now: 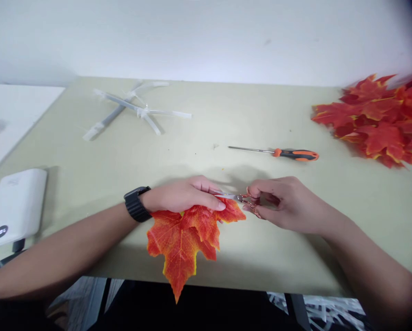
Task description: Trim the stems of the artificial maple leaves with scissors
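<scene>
Red-orange artificial maple leaves (181, 239) with yellow edges hang over the table's front edge, pinched between the thumb and fingers of my left hand (188, 195). A black watch sits on that wrist. My right hand (285, 202) grips small scissors (238, 197) with copper-coloured handles, its thumb and fingers at the loops. The blades point left and lie by my left thumb, at the upper edge of the leaves. Part of the blades is hidden by my left hand, and I cannot tell whether they are touching the leaf.
A screwdriver (295, 155) with an orange and black handle lies beyond my hands. A pile of red maple leaves (385, 119) is at the back right. Clear plastic-wrapped sticks (137, 109) lie back left; a white power bank (18, 204) is at the left edge.
</scene>
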A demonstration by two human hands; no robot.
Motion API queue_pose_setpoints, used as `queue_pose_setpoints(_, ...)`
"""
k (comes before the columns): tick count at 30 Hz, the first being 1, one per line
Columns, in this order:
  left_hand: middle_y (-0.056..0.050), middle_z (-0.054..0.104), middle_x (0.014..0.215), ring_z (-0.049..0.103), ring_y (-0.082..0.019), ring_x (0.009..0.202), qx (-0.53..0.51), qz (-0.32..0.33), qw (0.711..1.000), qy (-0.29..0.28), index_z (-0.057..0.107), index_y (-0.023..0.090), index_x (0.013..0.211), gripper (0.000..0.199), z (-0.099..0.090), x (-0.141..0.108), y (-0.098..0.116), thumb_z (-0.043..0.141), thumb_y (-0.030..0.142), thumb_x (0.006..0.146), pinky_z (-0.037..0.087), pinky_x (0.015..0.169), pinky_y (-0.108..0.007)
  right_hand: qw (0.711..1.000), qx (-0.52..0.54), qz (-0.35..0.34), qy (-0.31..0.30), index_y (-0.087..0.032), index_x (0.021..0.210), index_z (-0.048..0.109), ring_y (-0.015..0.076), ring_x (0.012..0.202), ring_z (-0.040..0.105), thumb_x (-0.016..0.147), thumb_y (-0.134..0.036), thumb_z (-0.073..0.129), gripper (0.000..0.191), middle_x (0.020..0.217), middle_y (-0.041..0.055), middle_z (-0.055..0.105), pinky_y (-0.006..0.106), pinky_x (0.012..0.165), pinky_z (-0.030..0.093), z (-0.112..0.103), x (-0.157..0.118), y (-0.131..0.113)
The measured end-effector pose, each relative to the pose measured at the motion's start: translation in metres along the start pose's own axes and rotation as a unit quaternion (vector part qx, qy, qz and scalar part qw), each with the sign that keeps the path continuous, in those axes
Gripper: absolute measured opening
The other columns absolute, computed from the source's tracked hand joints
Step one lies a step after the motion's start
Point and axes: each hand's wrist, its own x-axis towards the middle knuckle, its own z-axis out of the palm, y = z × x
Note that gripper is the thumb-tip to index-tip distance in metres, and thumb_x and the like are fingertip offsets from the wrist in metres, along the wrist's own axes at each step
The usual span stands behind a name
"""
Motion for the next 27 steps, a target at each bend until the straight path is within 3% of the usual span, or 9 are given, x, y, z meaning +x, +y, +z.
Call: queue_pose_setpoints(27,-0.001,0.067,0.078,0.054,-0.01,0.063,0.04,0.009,0.999,-0.009,0.077,0.018,0.094,0.016,-0.0021,0.0007,-0.001,0.073,0.033,0.093,0.039,0.056,-0.022,1.0,0.013,0.002,-0.012,-0.023,0.08,0.053,0.0084,0.052,0.045,0.094,-0.027,0.062,0.017,0.063,-0.0056,0.057,0.022,0.051,0.036,-0.0008,-0.0011,-0.001)
